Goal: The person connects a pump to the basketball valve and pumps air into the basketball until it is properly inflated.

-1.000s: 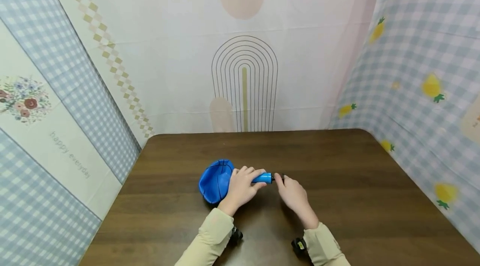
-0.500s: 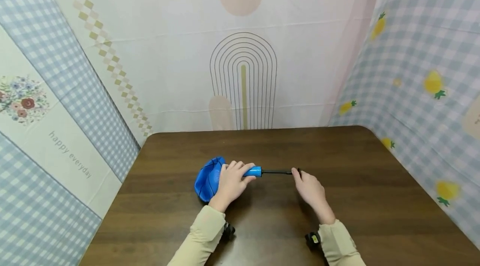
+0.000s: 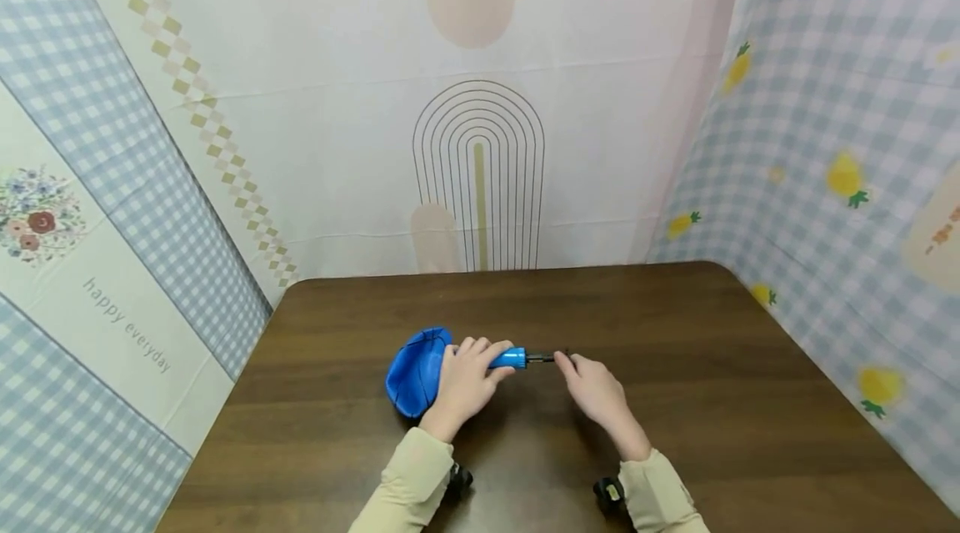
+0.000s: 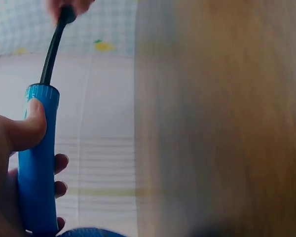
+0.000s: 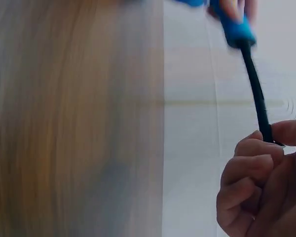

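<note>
A blue hand pump (image 4: 38,173) lies level across the middle of the head view, its black rod (image 5: 256,94) part way out of the barrel. My left hand (image 3: 467,379) wraps round the barrel, thumb along it near the ribbed collar. With curled fingers and thumb, my right hand (image 3: 600,395) grips the handle end of the rod, mostly hidden by the fingers. A dented, soft blue ball with black seam lines (image 3: 415,370) sits at the pump's left end, right beside my left hand. The join between pump and ball is hidden behind that hand.
The brown wooden table (image 3: 750,433) spreads beneath both hands. A pale printed cloth (image 3: 337,149) hangs behind its far edge, with checked cloth (image 3: 810,249) along the right side and more on the left. Black wrist cameras (image 3: 609,493) sit below both sleeves.
The right hand first drew the rod far out to the right, then moved back left, so less rod shows now. My left hand and the ball shifted slightly left.
</note>
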Tool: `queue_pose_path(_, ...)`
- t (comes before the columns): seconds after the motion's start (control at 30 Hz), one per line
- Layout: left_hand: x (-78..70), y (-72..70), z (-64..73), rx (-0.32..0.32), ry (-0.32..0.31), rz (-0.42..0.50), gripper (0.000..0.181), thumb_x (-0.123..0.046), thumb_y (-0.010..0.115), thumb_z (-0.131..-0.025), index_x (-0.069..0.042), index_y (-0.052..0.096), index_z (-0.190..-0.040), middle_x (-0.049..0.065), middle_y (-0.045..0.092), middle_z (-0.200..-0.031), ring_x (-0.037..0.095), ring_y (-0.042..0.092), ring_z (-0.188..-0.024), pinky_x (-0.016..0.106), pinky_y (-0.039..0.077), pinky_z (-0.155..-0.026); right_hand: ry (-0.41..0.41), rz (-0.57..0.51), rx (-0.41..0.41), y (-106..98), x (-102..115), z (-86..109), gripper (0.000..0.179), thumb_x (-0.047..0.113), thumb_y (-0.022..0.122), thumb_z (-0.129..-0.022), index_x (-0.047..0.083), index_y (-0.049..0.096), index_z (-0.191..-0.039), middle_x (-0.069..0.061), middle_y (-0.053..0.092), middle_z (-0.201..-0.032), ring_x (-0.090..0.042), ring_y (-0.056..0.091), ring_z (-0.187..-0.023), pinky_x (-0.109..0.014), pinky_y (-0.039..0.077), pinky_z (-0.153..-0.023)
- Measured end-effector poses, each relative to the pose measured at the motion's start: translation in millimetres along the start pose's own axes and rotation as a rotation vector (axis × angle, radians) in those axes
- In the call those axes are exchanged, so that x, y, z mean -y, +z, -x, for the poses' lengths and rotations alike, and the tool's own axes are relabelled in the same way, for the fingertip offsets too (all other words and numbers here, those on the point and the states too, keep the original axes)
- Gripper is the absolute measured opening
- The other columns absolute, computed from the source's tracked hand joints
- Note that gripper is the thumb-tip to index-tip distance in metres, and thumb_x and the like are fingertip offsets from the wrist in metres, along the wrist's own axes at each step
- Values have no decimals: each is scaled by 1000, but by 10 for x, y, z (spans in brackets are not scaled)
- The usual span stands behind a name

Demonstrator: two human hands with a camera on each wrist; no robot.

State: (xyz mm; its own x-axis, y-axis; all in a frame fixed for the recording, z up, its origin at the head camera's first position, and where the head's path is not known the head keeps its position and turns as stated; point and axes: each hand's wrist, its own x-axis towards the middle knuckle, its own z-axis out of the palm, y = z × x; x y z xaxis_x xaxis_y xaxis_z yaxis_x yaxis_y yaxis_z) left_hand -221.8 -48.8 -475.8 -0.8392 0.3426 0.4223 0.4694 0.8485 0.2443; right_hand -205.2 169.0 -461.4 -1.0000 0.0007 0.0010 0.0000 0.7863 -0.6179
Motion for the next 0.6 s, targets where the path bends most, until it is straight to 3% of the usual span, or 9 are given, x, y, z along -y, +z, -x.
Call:
queue_pose_path(0.07,80,-56,10,-7,-4,10,39,-45,63,-89,-30,63,-125,-4,67,-103,17,55,-95,39,38,-82,12,14,-39,-71,-93,-15,50,49,37,-102,9,57,-79,-4,51,-67,-17,47,-59,-29,32,-52)
queue_pose_path(0.13,123,-91,20,-19,2,18,39,-43,66,-88,-29,64,-124,-4,68,-103,17,55,-96,39,38,-81,16,9,-69,-110,-164,-27,50,48,35,-103,7,61,-94,-7,61,-74,-18,54,-62,-31,36,-53)
queue_pose_path(0.27,61,-67,31,-32,34,8,38,-42,65,-89,-27,65,-124,-2,68,-101,17,55,-93,40,41,-82,-15,-78,-108,-13,-141,-55,44,40,34,-105,4,55,-119,-9,66,-77,-17,58,-61,-32,42,-56)
queue_pose_path(0.47,-126,39,33,-28,35,35,38,-44,60,-92,-25,64,-125,-3,68,-103,17,55,-91,39,41,-79,-109,-154,-94,261,159,-19,40,39,36,-105,3,52,-110,-3,50,-62,-13,44,-52,-28,36,-50)
queue_pose_path(0.6,-87,14,54,-12,44,72,39,-44,61,-91,-25,64,-125,-4,69,-105,15,56,-92,35,41,-79,-110,-112,-82,262,198,9,35,39,35,-105,10,54,-102,0,43,-60,-13,39,-49,-28,30,-47)
